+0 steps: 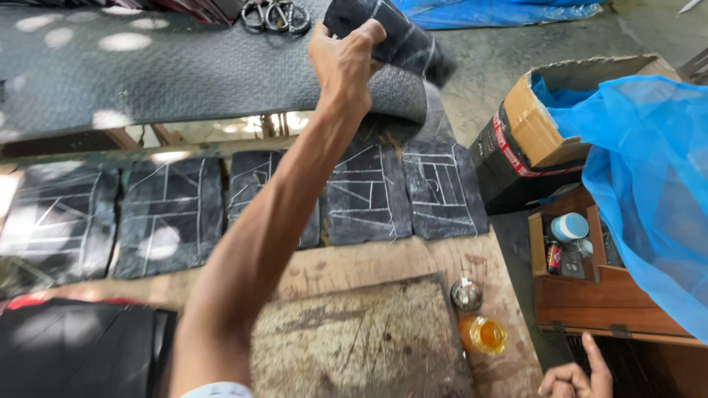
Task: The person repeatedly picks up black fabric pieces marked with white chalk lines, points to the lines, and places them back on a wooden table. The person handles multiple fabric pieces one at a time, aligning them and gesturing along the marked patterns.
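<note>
My left hand [345,59] is raised far forward and shut on a dark rubber piece [402,37] marked with white chalk lines, held above the curled edge of a large treaded rubber mat [147,74]. Below my arm, several flat black rubber pieces [169,214] with chalk lines lie in a row on the wooden bench [354,262]. At the bottom right corner my right hand [579,376] rests low, fingers curled and one digit sticking up, with nothing visible in it.
A worn board [369,346] lies near me, with a small glass of amber liquid [483,335] and a round metal object [466,293] beside it. To the right are a cardboard box [538,125], a blue plastic bag [649,184] and a wooden box [597,295] holding tins. Metal rings [276,15] lie at the back.
</note>
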